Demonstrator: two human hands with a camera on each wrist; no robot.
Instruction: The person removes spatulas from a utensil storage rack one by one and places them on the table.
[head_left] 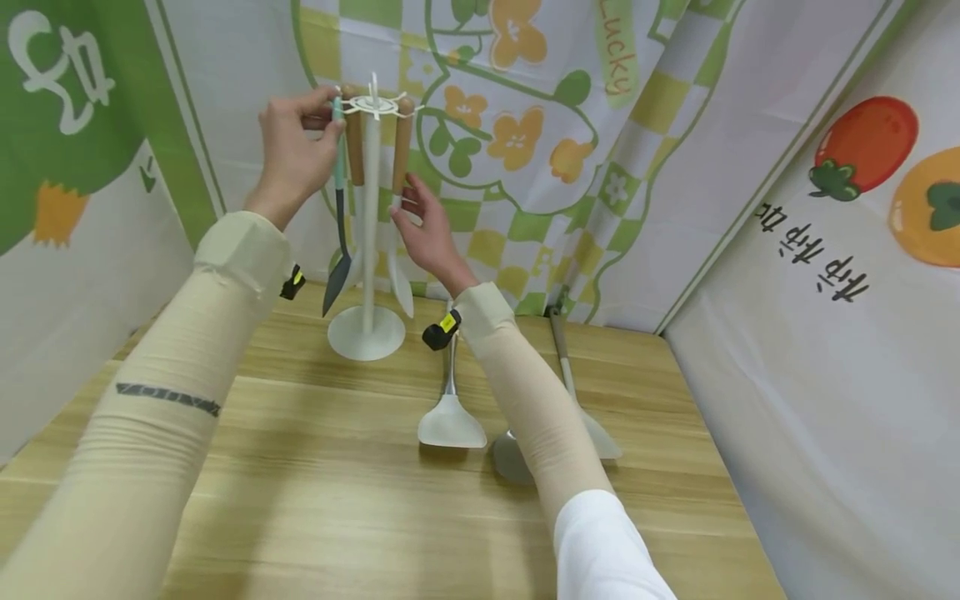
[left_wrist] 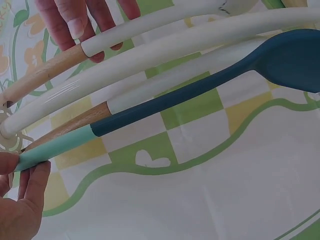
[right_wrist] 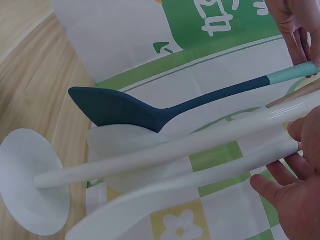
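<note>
My left hand point(head_left: 296, 154) pinches the top of the mint-green handle of a dark blue spatula point(left_wrist: 170, 102), beside the hook ring of a white utensil rack point(head_left: 371, 225). The spatula's blade hangs downward, to the left of the rack's pole. On the right of the pole, a white utensil with a wooden handle point(head_left: 402, 150) hangs from the ring. My right hand point(head_left: 427, 227) is beside it, with loosely bent fingers touching behind where wood meets white. Behind the pole hangs another wooden-handled white utensil point(right_wrist: 125, 145), partly hidden.
A pale, wide-bladed turner point(head_left: 452, 423) lies on the wooden table point(head_left: 315, 483), right of the rack's round base. Further right lie a round-headed utensil point(head_left: 512, 458) and a grey-handled turner point(head_left: 597, 433), partly under my right forearm. Printed curtains stand behind and at both sides.
</note>
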